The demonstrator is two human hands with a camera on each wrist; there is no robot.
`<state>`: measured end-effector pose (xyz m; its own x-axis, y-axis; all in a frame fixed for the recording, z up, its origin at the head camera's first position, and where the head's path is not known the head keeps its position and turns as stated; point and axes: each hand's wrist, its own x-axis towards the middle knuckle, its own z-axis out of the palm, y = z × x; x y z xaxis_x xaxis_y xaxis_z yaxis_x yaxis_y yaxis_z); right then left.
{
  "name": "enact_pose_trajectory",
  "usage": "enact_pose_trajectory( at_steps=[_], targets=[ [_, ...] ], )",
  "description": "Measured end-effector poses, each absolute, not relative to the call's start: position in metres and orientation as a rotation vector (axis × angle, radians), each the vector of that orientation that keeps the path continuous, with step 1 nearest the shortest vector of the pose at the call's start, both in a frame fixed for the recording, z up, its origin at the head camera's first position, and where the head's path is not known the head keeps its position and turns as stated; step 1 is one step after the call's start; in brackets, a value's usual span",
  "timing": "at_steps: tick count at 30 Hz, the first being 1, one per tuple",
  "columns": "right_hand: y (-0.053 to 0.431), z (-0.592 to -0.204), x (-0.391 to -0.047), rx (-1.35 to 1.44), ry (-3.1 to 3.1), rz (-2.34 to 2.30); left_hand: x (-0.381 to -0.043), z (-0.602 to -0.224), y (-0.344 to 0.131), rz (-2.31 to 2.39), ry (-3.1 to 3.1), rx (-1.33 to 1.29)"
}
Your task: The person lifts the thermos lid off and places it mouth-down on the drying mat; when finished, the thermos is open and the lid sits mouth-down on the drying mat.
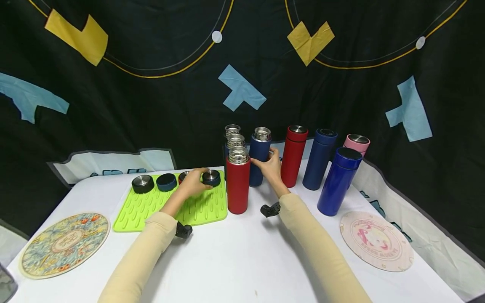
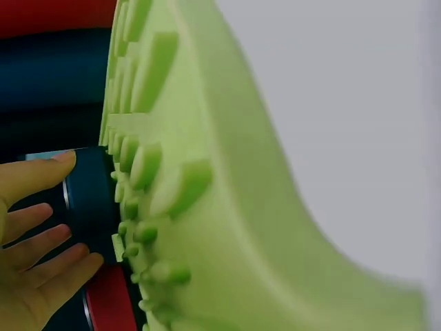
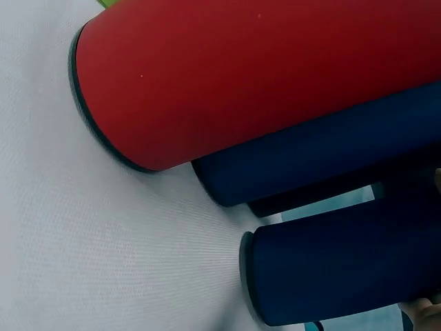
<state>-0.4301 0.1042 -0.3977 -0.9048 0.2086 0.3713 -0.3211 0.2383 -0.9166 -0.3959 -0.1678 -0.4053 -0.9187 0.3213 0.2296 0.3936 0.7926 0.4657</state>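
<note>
My left hand [image 1: 192, 184] is at a dark blue bottle lid [image 1: 211, 181] on the right part of the green drying mat [image 1: 155, 208], thumb and fingers on its two sides. In the left wrist view, the thumb lies against that lid [image 2: 93, 189], with a red lid [image 2: 114, 300] beside it. My right hand [image 1: 272, 168] grips an uncapped dark blue insulated bottle [image 1: 257, 153] upright on the table, thumb and fingers on opposite sides. An uncapped red bottle [image 1: 238, 185] stands left of it, in front of an uncapped blue bottle [image 1: 235, 140] and another mostly hidden one.
A black lid [image 1: 142, 185] and a blue lid [image 1: 166, 183] lie further left on the mat. Capped red [image 1: 294, 158], dark blue [image 1: 320, 160], glossy blue [image 1: 339, 183] and pink [image 1: 357, 143] bottles stand to the right. Round mats lie left [image 1: 64, 244] and right [image 1: 375, 240].
</note>
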Motion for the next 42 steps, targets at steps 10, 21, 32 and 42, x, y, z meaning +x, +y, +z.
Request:
enact_pose_trajectory(
  at_steps=[10, 21, 32, 42],
  targets=[
    [0.106, -0.404, -0.434, 0.174, -2.119, 1.685, -0.359, -0.39, -0.178, -0.846, -2.761, -0.71],
    [0.104, -0.404, -0.434, 0.214, -2.233, 1.568, -0.305, -0.391, -0.206, -0.834, -2.744, -0.68],
    [0.115, -0.392, -0.407, 0.196, -2.207, 1.6, -0.277, -0.394, -0.245, -0.777, -2.811, -0.583],
    [0.138, -0.386, -0.37, 0.244, -2.054, 1.67, -0.269, -0.399, -0.272, -0.763, -2.886, -0.59]
  ],
)
